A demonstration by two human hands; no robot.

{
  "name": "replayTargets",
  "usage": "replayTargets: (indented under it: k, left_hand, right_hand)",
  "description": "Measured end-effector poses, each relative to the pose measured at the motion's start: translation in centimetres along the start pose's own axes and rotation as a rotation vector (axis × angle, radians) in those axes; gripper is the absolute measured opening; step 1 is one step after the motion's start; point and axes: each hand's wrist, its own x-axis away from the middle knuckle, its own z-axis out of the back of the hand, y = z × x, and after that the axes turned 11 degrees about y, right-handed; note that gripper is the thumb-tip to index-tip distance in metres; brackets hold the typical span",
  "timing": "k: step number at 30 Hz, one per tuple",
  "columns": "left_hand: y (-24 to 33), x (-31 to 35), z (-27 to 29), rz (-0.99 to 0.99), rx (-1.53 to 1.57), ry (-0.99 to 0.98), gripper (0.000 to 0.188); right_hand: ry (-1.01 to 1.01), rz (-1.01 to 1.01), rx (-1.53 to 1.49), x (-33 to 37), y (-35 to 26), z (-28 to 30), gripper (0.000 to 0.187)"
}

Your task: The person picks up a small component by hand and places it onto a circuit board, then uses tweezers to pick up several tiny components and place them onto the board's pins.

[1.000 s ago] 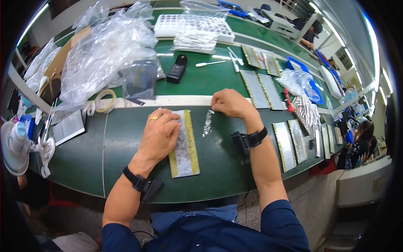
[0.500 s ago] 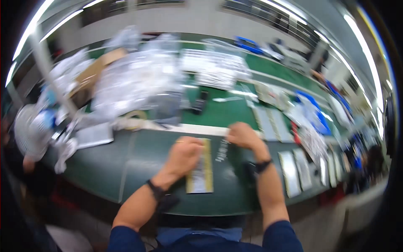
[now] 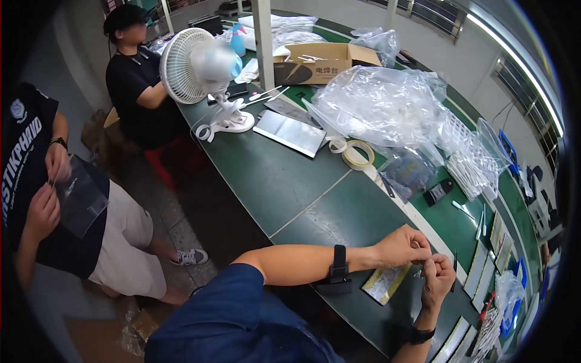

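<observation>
My left hand point(image 3: 400, 248) and my right hand point(image 3: 438, 279) meet at the fingertips, each in a pinch. Anything held between them is too small or hidden to name. Beneath my left hand lies a flat panel point(image 3: 384, 287) with yellow edges and a pale, shiny middle, partly covered by the hand. A few tiny light pieces point(image 3: 417, 273) show on the green table point(image 3: 290, 175) beside it. A thin dark tool point(image 3: 454, 262) lies just right of my right hand.
Clear plastic bags point(image 3: 378, 106) are heaped beyond a tape roll point(image 3: 357, 155). A white fan point(image 3: 187, 65) stands at the table's left edge, near a seated person point(image 3: 136, 78). Another person point(image 3: 66, 193) stands left, holding a clear bag. Several pale panels point(image 3: 478, 269) lie at the right.
My view has swung left, bringing two people and the fan into sight. My hands, apart half a second ago over the panel and the small pieces, are now together at the fingertips.
</observation>
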Motion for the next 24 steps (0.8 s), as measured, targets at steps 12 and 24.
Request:
replayTargets:
  k: [12,24]
  left_hand:
    - [1.2,0.2,0.3,0.120,-0.179,0.035,0.028]
    - [1.2,0.9,1.0,-0.150,-0.459,0.108,0.028]
  right_hand:
    - [0.079,0.201,0.228,1.1,1.0,-0.1,0.012]
    - [0.118,0.286,0.297,1.7,-0.3,-2.0,0.012]
